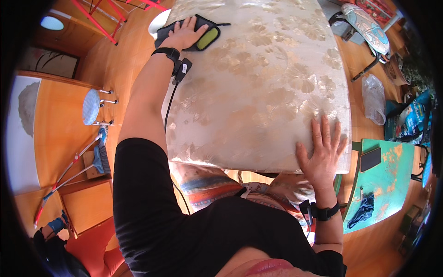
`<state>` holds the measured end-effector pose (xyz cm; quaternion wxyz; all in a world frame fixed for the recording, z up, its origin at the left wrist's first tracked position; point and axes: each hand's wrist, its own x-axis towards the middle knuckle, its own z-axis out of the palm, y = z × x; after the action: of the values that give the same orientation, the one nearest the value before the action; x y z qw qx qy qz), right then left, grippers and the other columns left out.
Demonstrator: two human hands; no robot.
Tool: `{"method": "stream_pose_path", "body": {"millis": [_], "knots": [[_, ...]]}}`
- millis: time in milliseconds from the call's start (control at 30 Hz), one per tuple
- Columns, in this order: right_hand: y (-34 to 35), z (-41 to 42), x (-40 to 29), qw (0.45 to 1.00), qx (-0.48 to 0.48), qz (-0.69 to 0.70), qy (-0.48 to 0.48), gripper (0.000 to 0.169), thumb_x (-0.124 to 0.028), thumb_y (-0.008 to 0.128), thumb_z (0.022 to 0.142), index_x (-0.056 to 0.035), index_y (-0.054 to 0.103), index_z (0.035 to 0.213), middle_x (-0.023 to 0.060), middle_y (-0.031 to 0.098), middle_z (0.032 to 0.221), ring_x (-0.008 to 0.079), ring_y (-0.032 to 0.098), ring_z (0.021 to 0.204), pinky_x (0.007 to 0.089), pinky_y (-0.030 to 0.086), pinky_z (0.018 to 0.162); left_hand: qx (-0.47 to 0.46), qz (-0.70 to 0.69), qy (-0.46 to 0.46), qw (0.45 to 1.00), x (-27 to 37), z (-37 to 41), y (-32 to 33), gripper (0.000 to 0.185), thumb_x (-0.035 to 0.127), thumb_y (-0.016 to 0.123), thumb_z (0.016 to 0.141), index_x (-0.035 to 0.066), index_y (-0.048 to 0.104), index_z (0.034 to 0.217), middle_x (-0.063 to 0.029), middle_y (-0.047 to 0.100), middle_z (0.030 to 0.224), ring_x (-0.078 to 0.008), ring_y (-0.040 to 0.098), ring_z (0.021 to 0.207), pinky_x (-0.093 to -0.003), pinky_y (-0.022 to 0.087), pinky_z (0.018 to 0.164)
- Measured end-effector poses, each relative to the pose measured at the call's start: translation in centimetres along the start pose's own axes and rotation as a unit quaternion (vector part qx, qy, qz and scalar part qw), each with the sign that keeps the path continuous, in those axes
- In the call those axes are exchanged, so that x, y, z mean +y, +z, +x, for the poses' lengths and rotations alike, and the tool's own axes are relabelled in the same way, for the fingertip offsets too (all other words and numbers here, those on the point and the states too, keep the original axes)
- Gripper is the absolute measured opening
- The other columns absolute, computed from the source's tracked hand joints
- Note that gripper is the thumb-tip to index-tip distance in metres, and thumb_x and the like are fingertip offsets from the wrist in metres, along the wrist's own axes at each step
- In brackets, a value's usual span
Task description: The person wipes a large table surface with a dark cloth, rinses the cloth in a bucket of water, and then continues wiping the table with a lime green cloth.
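My left hand (183,34) lies flat, palm down, on a dark grey cloth (166,31) at the far left edge of the table. Its fingers are apart and do not grip the cloth. One folded corner of the cloth shows a green patch (208,38) with black edging, and a dark loop sticks out beside it. Below both is a tablecloth (242,104) with a shiny beige flower pattern. Near the table's front right corner, my right hand (322,155) rests on the tablecloth with spread fingers and nothing in it. Each wrist bears a black strap with a cabled device.
Right of the table stands a worn green table (387,173) with a phone (370,159) and a dark blue cloth (361,211). A clear plastic bag (373,100) and a folding chair (367,29) are beyond. At left are a round stool (91,107) and a broom (100,159).
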<state>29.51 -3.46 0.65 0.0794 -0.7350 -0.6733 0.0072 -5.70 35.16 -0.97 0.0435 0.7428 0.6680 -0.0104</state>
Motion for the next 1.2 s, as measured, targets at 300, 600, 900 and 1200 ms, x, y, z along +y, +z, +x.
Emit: {"method": "stream_pose_path", "body": {"millis": [300, 600, 900, 1200], "knots": [[0.0, 0.0, 0.3, 0.999, 0.031, 0.007, -0.01, 0.066, -0.042, 0.064, 0.083, -0.0157, 0.05, 0.142, 0.0095, 0.039, 0.153, 0.0413, 0.022, 0.145, 0.0676, 0.011, 0.112, 0.051, -0.058, -0.077, 0.994, 2.9, 0.6, 0.8, 0.087, 0.072, 0.036, 0.09, 0.018, 0.021, 0.157, -0.0043, 0.014, 0.164, -0.044, 0.009, 0.149, -0.0622, 0.009, 0.116], [0.6, -0.3, 0.3, 0.998, 0.059, -0.004, -0.012, 0.064, -0.046, 0.062, 0.086, -0.017, 0.05, 0.142, 0.0088, 0.04, 0.152, 0.0412, 0.024, 0.144, 0.0685, 0.014, 0.111, 0.02, 0.0, 0.155, 0.988, 7.8, -10.6, 1.4, 0.085, 0.07, 0.035, 0.092, 0.017, 0.02, 0.157, -0.0072, 0.014, 0.164, -0.0412, 0.01, 0.149, -0.0613, 0.009, 0.116], [0.8, -0.7, 0.5, 0.996, 0.085, -0.004, -0.027, 0.062, -0.047, 0.06, 0.088, -0.0168, 0.051, 0.142, 0.009, 0.042, 0.151, 0.0417, 0.027, 0.143, 0.0699, 0.015, 0.109, 0.029, -0.017, 0.407, 0.913, 11.7, -27.0, 0.5, 0.075, 0.052, 0.051, 0.094, 0.013, 0.028, 0.153, -0.0118, 0.022, 0.16, -0.0439, 0.019, 0.145, -0.0637, 0.018, 0.113], [0.7, -0.9, 0.4, 0.996, 0.089, 0.002, -0.03, 0.06, -0.046, 0.059, 0.09, -0.0166, 0.051, 0.141, 0.0092, 0.042, 0.151, 0.0415, 0.027, 0.143, 0.0679, 0.015, 0.111, -0.063, -0.055, 0.512, 0.855, 11.1, -31.8, -1.5, 0.077, 0.044, 0.061, 0.089, 0.016, 0.03, 0.153, -0.0086, 0.024, 0.16, -0.0397, 0.018, 0.146, -0.0595, 0.015, 0.115]]}}
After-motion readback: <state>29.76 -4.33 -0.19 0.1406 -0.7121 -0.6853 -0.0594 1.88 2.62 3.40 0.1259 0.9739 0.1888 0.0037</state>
